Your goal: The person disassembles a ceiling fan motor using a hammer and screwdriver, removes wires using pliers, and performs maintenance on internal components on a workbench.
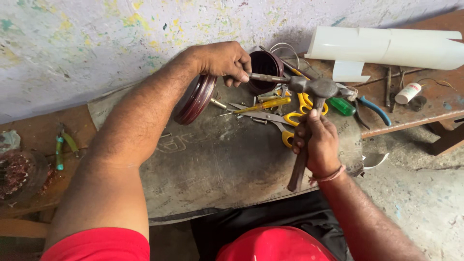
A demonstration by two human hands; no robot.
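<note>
Mid-strike: left hand [224, 60] grips a thin steel punch [268, 77] at the dark round housing [265, 67]; right hand [316, 142] — at five o'clock — clutches a wooden-handled hammer [316, 89], driving unfinished.

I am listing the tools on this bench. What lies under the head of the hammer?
Under the hammer, held in the right hand, lie scissors with yellow handles and a green-handled tool. The hammer head and the hand cover parts of both; anything beneath them is hidden.

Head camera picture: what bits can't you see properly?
- Head view: the metal rod's gripped end, hidden inside the left hand.
- The hammer handle's middle, covered by the right hand.
- The scissors, partly behind hammer and hand.
- The white roll, cut off by the right edge.
</note>
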